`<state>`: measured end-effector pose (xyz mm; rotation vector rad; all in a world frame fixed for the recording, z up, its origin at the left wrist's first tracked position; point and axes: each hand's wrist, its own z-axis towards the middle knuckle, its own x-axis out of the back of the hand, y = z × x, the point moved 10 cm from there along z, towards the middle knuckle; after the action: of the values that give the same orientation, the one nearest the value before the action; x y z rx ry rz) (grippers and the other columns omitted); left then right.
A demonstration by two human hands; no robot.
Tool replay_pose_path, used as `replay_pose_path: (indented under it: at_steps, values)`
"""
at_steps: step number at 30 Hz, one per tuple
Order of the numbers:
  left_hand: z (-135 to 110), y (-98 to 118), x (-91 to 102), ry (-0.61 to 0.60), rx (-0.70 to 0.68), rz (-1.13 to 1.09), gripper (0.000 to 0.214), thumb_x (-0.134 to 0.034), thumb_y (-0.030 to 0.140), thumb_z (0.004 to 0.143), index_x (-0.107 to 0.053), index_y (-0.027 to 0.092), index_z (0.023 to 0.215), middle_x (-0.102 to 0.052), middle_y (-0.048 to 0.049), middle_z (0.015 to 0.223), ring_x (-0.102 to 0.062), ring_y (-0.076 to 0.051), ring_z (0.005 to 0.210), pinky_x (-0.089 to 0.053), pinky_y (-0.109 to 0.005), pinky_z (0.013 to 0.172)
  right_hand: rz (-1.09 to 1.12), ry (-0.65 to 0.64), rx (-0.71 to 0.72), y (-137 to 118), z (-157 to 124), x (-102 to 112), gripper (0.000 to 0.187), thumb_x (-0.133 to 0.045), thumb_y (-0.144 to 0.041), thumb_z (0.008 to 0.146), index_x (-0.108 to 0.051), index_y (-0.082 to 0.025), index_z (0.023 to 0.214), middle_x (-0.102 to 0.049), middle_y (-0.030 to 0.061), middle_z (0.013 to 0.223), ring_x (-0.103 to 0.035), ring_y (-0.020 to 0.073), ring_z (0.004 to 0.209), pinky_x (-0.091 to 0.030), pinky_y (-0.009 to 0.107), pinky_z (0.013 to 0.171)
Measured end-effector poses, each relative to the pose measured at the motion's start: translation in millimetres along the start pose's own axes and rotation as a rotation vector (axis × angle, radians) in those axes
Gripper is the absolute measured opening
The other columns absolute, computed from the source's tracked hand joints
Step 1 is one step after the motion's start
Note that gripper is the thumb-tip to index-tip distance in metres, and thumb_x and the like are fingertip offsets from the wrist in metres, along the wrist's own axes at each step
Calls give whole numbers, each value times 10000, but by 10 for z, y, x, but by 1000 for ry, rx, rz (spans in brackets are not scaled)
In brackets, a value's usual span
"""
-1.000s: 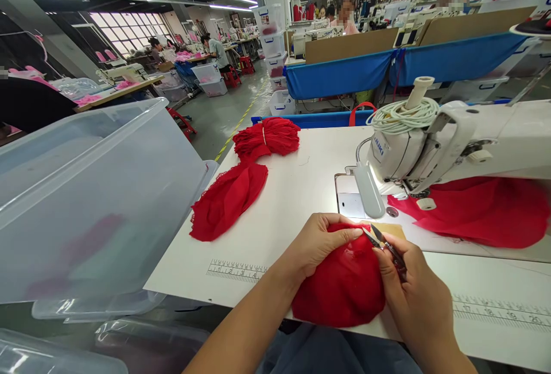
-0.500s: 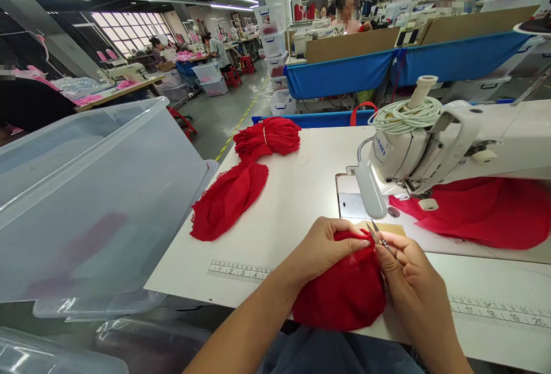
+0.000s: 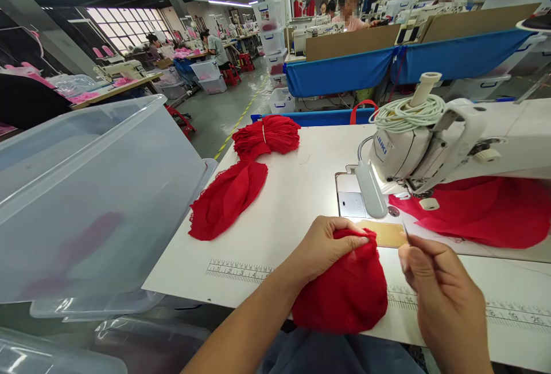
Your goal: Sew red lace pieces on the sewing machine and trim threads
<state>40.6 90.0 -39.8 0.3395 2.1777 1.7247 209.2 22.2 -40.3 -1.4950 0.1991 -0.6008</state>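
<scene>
My left hand (image 3: 333,248) pinches the gathered top edge of a red fabric piece (image 3: 344,293), which hangs over the table's front edge towards my lap. To the right of the cloth and apart from it, my right hand (image 3: 434,282) is closed around small scissors (image 3: 406,232); only a blade tip sticks out past the fingers. A tan patch (image 3: 383,233) on the table lies just behind both hands. The sewing machine (image 3: 400,150) stands beyond, with more red fabric (image 3: 486,210) under and beside its head.
On the left of the table lie a loose red piece (image 3: 230,199) and a tied red bundle (image 3: 267,136). A large translucent bin (image 3: 107,202) stands against the left side. Ruler markings (image 3: 236,271) run along the front edge. Other people sit at machines farther back.
My right hand has moved right, away from the cloth, with the scissors; their two spread blades were at the gathered edge before. My left hand keeps its hold in nearly the same place.
</scene>
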Motion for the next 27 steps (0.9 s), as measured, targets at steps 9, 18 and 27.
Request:
replay_pose_path:
  at_steps: [9,18,27]
  values:
    - [19,12,15,-3,-57,-20,124,-723,261,764,-785,182,837,-746,-36,878,-633,-153,844,-452,-231,793,-9,-108,45,-127,-33,-174,317,-699,-492,744,-685,-213,894,-694,14,685,-603,145,552,-497,212,501]
    - [-11,68,-58,-60,-56,16,136,-697,258,779,-783,162,822,-629,10,628,-533,-103,640,-412,-230,697,-238,9,496,-605,-84,-258,105,-627,-336,864,-681,-246,860,-671,-13,792,-572,109,615,-444,208,548]
    - [-28,-131,-60,-64,160,-170,283,-817,400,641,-744,138,718,-604,11,575,-523,-93,580,-400,-226,630,-247,47,231,-388,47,-73,246,-565,-459,883,-630,-226,836,-603,-41,608,-504,105,466,-404,213,456]
